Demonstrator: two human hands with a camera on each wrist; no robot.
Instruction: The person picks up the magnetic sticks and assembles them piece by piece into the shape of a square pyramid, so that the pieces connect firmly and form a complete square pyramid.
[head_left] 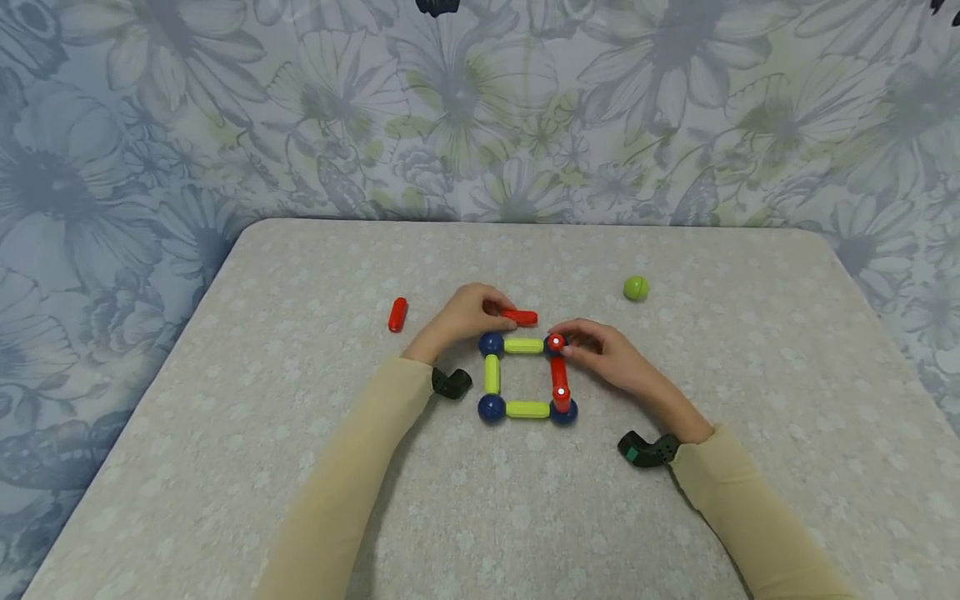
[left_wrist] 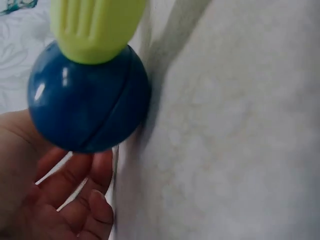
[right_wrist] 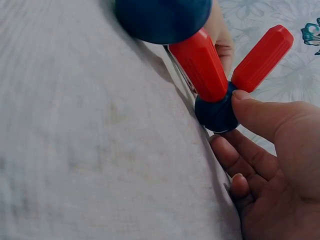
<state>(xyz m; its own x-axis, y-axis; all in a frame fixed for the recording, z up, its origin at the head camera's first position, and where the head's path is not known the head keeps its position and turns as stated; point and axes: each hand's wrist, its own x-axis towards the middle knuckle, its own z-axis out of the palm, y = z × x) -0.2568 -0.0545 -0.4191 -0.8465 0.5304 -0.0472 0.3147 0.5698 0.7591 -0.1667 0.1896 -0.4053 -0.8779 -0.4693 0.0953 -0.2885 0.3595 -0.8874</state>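
A square of dark blue balls and rods lies on the table. Three sides are yellow-green rods; the right side is a red rod. Upright red rods stand on both right-hand balls, one of them showing as a red rod in the right wrist view. My left hand, just behind the back left ball, pinches the left end of a loose red rod. With thumb and fingers, my right hand holds the back right ball at the foot of its upright rod.
Another red rod lies to the left of my left hand. A green ball sits toward the back right. The cloth-covered table meets a flower-patterned wall at its back edge.
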